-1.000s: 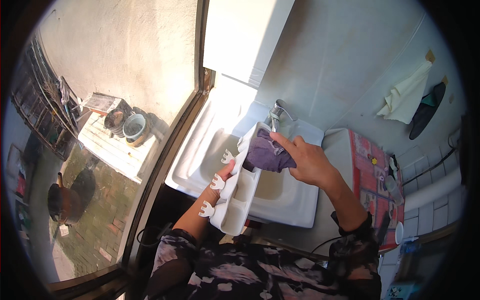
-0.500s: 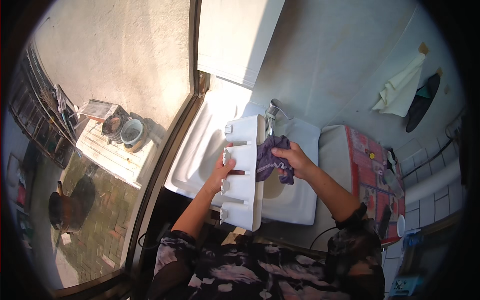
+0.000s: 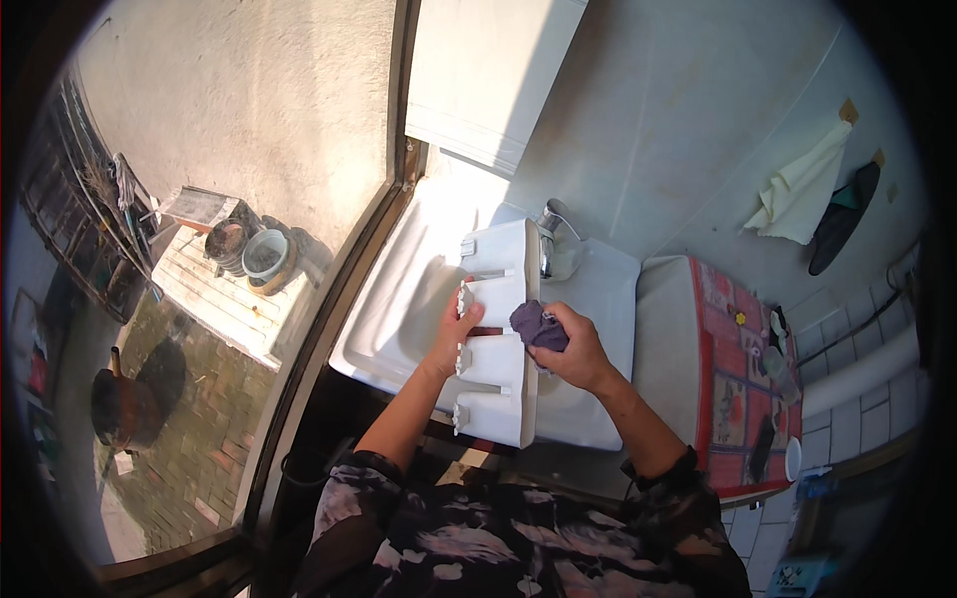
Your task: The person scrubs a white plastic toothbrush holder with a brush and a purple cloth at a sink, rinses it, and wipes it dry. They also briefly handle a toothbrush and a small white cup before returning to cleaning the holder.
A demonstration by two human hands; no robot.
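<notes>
A white plastic rack [image 3: 495, 387] with slots and small hooked ends along its left side is held over the sink [image 3: 384, 344]. My left hand [image 3: 458, 332] grips it by that hooked side, fingers partly hidden under it. A bunched purple cloth [image 3: 539, 327] is in my right hand [image 3: 578, 351], pressed against the rack's right edge beside the middle slot. Just beyond the rack stands the chrome faucet [image 3: 549, 239].
To the right, a table with a red patterned cover [image 3: 743, 399] carries small items. A pale cloth [image 3: 805, 189] and a dark item [image 3: 845, 219] hang on the wall. Left of the window frame [image 3: 329, 309], pots [image 3: 265, 254] stand on a sunlit slab outside.
The purple cloth, hanging loose and spread before, is now bunched up in my right hand against the rack's edge. The rack sits slightly further right in view.
</notes>
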